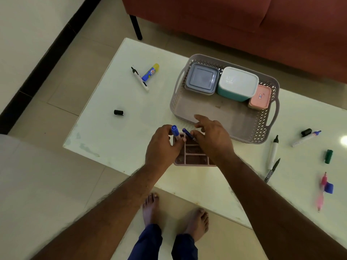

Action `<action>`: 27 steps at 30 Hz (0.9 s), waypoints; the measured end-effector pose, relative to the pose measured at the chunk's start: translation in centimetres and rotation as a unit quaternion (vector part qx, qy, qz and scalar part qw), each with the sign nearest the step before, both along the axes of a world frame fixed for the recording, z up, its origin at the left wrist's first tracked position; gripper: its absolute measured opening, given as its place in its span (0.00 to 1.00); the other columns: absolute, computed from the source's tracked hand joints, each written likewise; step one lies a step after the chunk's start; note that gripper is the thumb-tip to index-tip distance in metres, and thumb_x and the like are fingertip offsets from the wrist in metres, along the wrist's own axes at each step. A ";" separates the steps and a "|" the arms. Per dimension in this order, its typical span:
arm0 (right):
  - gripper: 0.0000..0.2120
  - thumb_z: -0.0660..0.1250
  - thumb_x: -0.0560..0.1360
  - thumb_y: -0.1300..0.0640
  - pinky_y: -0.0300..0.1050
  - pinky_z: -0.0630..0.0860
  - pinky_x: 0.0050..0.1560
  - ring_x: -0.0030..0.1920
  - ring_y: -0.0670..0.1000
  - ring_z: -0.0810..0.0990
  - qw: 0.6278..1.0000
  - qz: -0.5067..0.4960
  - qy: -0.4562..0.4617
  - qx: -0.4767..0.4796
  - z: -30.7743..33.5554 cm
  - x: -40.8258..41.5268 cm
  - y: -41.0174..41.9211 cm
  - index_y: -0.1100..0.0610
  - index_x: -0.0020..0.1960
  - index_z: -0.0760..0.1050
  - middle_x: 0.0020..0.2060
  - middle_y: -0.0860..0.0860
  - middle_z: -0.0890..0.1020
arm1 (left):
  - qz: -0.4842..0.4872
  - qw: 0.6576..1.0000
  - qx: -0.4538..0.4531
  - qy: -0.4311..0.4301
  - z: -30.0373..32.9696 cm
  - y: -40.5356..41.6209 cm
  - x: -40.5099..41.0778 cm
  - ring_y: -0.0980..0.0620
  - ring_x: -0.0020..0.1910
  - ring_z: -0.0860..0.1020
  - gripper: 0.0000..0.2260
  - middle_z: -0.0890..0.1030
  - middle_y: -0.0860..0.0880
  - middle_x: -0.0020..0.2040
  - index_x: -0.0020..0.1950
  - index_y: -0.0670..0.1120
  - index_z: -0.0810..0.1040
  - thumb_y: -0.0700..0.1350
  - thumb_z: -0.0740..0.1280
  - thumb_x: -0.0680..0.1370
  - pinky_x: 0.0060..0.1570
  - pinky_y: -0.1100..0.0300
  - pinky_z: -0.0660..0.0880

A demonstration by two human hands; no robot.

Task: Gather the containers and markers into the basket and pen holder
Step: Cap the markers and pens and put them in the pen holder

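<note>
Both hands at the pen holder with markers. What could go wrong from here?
1. The pink compartmented pen holder sits near the white table's front edge; a push might slide it off.
2. The uncapped green-tipped marker and loose black cap may get stored unmatched.
3. The left hand's blue-capped marker might miss its slot.

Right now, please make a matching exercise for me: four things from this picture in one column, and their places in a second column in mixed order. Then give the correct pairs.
Things:
1. teal box
2. glue stick
3. blue-capped marker
4. green cap

Places:
A. on the table, at its far left part, beside a black marker
B. in the left hand, over the pen holder
C. inside the basket, between the grey and pink boxes
D. alone on the table, at its right edge

Pairs: 1-C, 2-A, 3-B, 4-D
</note>
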State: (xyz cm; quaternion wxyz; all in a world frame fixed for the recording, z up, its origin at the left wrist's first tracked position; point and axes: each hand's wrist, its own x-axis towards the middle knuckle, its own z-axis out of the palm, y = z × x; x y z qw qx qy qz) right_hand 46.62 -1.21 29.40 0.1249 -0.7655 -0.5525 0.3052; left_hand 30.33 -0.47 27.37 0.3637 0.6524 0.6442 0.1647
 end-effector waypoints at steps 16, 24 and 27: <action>0.09 0.65 0.78 0.50 0.48 0.79 0.49 0.48 0.47 0.80 0.990 -0.093 0.067 0.077 3.1 -1.1 -1.9 0.47 0.59 0.76 0.48 0.46 0.82 | 0.035 0.993 0.113 0.008 0.5 0.5 -6.0 0.51 0.55 0.77 0.20 0.78 0.49 0.60 0.65 0.45 0.73 0.49 0.68 0.74 0.50 0.62 0.73; 0.09 0.67 0.78 0.50 0.38 0.71 0.45 0.45 0.44 0.79 0.984 -0.040 0.090 0.148 5.4 -5.5 5.1 0.50 0.56 0.80 0.42 0.42 0.80 | 0.087 0.978 0.166 0.094 -1.1 8.8 -11.5 0.45 0.53 0.79 0.15 0.80 0.46 0.54 0.60 0.44 0.77 0.49 0.68 0.76 0.52 0.50 0.77; 0.12 0.67 0.77 0.48 0.42 0.75 0.51 0.48 0.46 0.80 0.991 0.001 0.093 0.096 5.5 -7.1 8.7 0.49 0.59 0.78 0.47 0.43 0.82 | 0.081 0.979 0.099 0.157 -2.0 11.2 -13.5 0.44 0.61 0.76 0.17 0.78 0.46 0.60 0.65 0.46 0.76 0.48 0.67 0.77 0.56 0.50 0.73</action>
